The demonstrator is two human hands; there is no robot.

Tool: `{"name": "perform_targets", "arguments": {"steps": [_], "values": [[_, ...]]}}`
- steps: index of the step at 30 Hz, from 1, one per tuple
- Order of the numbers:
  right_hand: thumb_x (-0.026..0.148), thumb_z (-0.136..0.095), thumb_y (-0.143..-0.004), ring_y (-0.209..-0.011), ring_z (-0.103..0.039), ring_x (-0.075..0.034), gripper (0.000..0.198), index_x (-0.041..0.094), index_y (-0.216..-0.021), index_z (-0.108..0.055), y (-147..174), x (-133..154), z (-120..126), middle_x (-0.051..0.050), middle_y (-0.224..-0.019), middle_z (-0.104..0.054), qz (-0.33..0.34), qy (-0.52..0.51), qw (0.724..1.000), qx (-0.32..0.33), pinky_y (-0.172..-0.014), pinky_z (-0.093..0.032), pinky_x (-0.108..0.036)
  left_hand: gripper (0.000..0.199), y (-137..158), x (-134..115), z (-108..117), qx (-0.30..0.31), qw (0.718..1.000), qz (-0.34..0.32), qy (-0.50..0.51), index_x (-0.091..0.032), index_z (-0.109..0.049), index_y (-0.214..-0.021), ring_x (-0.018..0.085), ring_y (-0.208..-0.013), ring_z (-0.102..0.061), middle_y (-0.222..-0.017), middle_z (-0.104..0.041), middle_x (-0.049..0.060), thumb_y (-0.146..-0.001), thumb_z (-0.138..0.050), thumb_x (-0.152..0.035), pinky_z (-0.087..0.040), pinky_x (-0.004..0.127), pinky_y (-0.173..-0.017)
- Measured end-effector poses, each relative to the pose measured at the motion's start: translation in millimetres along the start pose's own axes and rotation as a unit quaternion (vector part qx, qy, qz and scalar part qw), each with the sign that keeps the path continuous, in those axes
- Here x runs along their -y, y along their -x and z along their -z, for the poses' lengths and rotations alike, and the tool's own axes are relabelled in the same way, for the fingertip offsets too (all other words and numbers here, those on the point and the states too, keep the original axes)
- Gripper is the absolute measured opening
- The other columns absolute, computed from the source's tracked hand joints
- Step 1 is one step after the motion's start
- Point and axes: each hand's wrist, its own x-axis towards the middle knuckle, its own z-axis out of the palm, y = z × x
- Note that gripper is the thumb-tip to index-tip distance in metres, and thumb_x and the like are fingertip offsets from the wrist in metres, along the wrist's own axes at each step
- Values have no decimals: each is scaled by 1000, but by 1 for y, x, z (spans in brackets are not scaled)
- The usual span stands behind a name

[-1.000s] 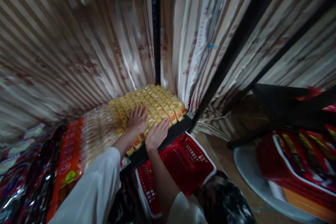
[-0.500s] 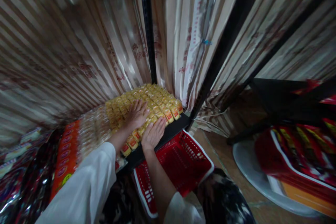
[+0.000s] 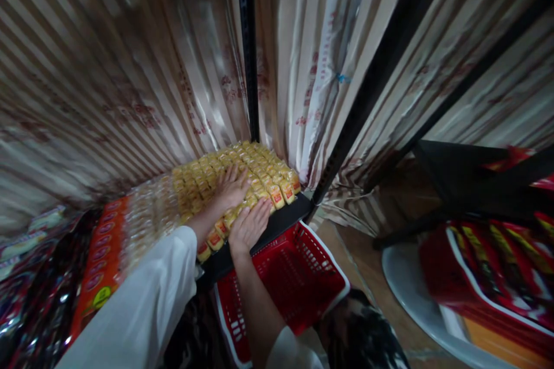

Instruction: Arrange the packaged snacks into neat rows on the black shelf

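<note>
A striped curtain (image 3: 130,69) hung beyond the red basket (image 3: 311,251). The black shelf (image 3: 298,206) stood just past the basket's far side, and on it, beyond the basket, sat rows of yellow packets (image 3: 242,158). Each packet seemed light, soft and crushable, its shiny wrapper probably slippery; a gentle pinch on both sides looked safest. Both hands were spread flat, clasping nothing: the left hand (image 3: 230,189) lay atop the packets, the right hand (image 3: 251,225) against their edge nearer the basket.
</note>
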Motion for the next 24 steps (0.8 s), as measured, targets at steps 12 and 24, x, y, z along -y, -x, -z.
{"name": "perform_targets", "arguments": {"steps": [12, 24], "values": [[37, -14, -95, -140, -13, -30, 60, 4, -145, -16, 0, 0, -1, -22, -151, -19, 7, 40, 999, 3, -107, -23, -52, 60, -6, 7, 2, 5, 998, 4, 57, -11, -27, -143, 22, -141, -10, -153, -18, 11, -93, -17, -43, -6, 46, -113], [42, -16, -95, -138, -22, -29, 60, 7, -142, -27, -4, -8, -4, -21, -147, -29, 17, -47, 997, -65, -107, -24, -55, 48, 145, 20, 13, -202, 942, -15, 266, -9, -48, -130, 21, -136, -31, -145, -37, 16, -90, -37, -34, -26, 41, -112]]}}
